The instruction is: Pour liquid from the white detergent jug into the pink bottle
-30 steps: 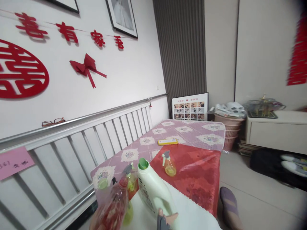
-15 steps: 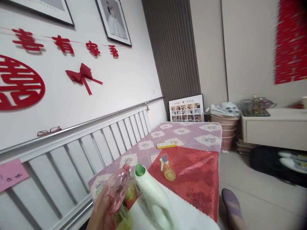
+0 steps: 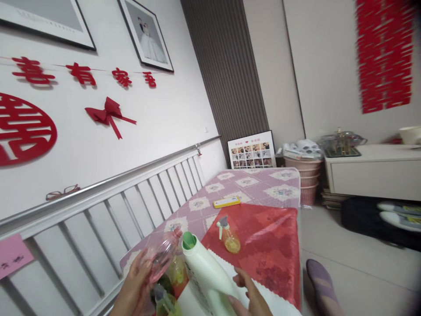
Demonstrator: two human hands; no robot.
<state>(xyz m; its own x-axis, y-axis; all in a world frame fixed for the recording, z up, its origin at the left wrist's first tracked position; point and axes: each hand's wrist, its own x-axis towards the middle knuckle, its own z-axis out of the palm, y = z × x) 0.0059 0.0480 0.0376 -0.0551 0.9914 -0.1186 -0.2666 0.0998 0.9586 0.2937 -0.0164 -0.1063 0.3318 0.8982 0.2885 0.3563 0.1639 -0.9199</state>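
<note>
My left hand point(image 3: 134, 276) is wrapped round a clear pink plastic bottle point(image 3: 164, 256), which tilts with its neck to the upper right. Close beside its neck is the green-lined mouth of a pale detergent jug point(image 3: 205, 274). At the jug's handle side, my right hand point(image 3: 250, 292) has its fingers apart; whether it touches the jug is hard to see. A spray bottle point(image 3: 231, 240) with yellowish contents sits on the red cloth point(image 3: 263, 237). Below the pink bottle are another spray bottle point(image 3: 166, 303) and a yellowish bottle point(image 3: 178, 270), both partly hidden.
The table point(image 3: 246, 181) has a purple patterned cover, with a yellow-and-white box point(image 3: 226, 202) on it. A white railing point(image 3: 144, 188) runs along its left. Beyond stand stacked pink baskets point(image 3: 308, 184) and a white cabinet point(image 3: 375, 173). A foot in a purple slipper point(image 3: 320, 281) is at right.
My right hand has come into view beside the jug's handle. The pink bottle in my left hand now leans further over, its neck nearer the jug's mouth. The view has shifted slightly.
</note>
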